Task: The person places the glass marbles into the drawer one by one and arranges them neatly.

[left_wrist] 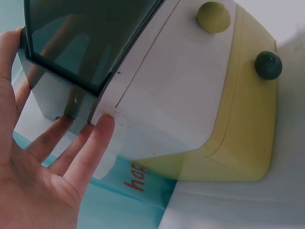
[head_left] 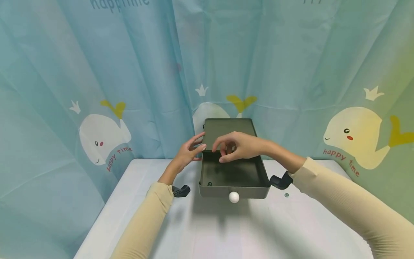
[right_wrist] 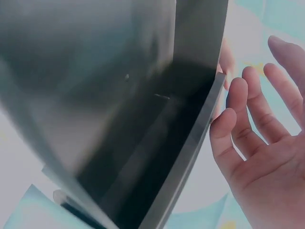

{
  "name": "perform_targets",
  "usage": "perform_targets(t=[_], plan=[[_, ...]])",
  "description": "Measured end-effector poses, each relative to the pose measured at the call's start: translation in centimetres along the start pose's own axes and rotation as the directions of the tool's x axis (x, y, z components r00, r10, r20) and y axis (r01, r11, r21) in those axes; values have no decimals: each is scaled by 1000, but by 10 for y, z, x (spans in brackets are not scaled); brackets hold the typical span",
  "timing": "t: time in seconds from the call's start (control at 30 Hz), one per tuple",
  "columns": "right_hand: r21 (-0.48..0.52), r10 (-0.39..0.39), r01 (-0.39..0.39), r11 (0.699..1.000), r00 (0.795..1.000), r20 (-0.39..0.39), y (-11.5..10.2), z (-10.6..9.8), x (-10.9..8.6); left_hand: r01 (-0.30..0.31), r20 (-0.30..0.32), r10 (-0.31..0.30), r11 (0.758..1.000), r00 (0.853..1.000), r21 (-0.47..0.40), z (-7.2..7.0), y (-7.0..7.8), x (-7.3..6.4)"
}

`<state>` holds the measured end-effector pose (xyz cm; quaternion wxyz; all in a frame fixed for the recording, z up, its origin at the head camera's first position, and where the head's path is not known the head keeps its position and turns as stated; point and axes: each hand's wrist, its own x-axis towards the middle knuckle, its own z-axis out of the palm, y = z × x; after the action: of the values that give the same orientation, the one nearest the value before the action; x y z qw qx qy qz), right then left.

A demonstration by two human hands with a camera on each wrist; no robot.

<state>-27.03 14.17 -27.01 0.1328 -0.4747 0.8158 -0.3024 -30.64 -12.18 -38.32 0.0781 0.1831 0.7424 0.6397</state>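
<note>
A small drawer cabinet has a dark grey-green top [head_left: 226,126], and its top drawer [head_left: 234,192] is pulled out with a white round knob [head_left: 234,197] on the front. My left hand [head_left: 187,153] is at the cabinet's left side, fingers spread and fingertips against it. Over the opened drawer is my right hand [head_left: 244,145], its fingers loosely bent downward, a gap between thumb and forefinger and nothing seen between them. A small dark green round piece [head_left: 210,183] lies in the drawer's front left corner. Lower drawers, one white [left_wrist: 181,81] and one yellow [left_wrist: 248,105], show in the left wrist view.
A small greenish piece [head_left: 286,195] lies on the white table [head_left: 310,223], right of the cabinet. Behind stands a blue-green curtain [head_left: 155,72] with whale prints. The lower drawers carry a yellow knob [left_wrist: 213,17] and a dark green knob [left_wrist: 268,65].
</note>
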Motion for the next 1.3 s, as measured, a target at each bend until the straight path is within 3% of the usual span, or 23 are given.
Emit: perform_targets(t=[0.53, 0.9, 1.3], plan=[[-9, 35, -37, 999, 988, -152, 3, -13, -43, -9, 11, 9, 1000, 1000, -1, -1, 2, -3], [-12, 121, -129, 992, 956, -268, 10, -24, -89, -5, 6, 5, 1000, 1000, 5, -3, 0, -4], [-31, 95, -116, 993, 917, -387, 33, -23, -137, -9, -3, 9, 1000, 1000, 16, -1, 1, -5]])
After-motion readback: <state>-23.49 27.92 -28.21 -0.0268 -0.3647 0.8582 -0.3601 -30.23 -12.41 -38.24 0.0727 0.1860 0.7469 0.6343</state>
